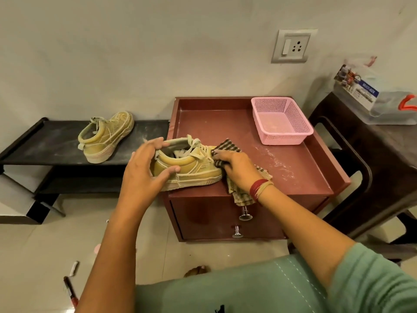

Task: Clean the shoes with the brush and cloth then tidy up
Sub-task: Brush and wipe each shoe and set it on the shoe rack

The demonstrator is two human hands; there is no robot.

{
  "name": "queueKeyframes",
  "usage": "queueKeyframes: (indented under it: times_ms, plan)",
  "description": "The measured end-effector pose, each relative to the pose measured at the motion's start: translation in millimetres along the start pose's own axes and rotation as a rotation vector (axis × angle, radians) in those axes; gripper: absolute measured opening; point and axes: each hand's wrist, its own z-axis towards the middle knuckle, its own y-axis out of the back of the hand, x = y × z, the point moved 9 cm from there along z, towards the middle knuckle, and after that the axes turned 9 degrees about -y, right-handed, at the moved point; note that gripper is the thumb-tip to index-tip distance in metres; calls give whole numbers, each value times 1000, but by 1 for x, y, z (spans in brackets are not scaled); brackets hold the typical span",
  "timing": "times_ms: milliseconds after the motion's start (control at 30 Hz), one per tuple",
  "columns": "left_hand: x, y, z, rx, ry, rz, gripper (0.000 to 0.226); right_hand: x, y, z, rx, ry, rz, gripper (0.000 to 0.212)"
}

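A tan sneaker stands on the front left corner of the reddish cabinet top, toe pointing right. My left hand grips its heel, fingers over the collar and thumb on the side. My right hand holds a checked cloth against the shoe's toe area; the cloth's tail hangs over the cabinet's front edge. A second tan sneaker sits alone on the low black bench to the left. No brush is in sight.
A pink plastic basket sits at the cabinet's back right. White dust streaks the cabinet top. A dark chair with a clear box on it stands at right. Two small items lie on the floor at lower left.
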Motion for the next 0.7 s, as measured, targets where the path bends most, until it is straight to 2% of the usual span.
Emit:
queueKeyframes:
  times_ms: [133, 267, 400, 500, 567, 633, 700]
  plan:
    - [-2, -1, 1, -2, -1, -13, 52, -26, 3, 10, -98, -158, -7, 48]
    - [-3, -3, 0, 4, 8, 5, 52, 2, -13, 3, -21, -8, -93, 51]
    - [-3, -3, 0, 16, 13, 4, 52, -34, 6, 9, -138, -203, -14, 43]
    - [-4, -3, 0, 20, 7, 1, 53, -10, -2, 1, -67, -85, 71, 42]
    - [-3, -4, 1, 21, 17, 8, 53, 2, -6, -4, -55, -13, 37, 42]
    - [-2, -5, 0, 26, 29, 5, 52, -14, 1, 3, -100, -88, -36, 40]
    - [-2, -4, -2, 34, 28, 6, 53, -34, 10, 11, -123, -211, 9, 36]
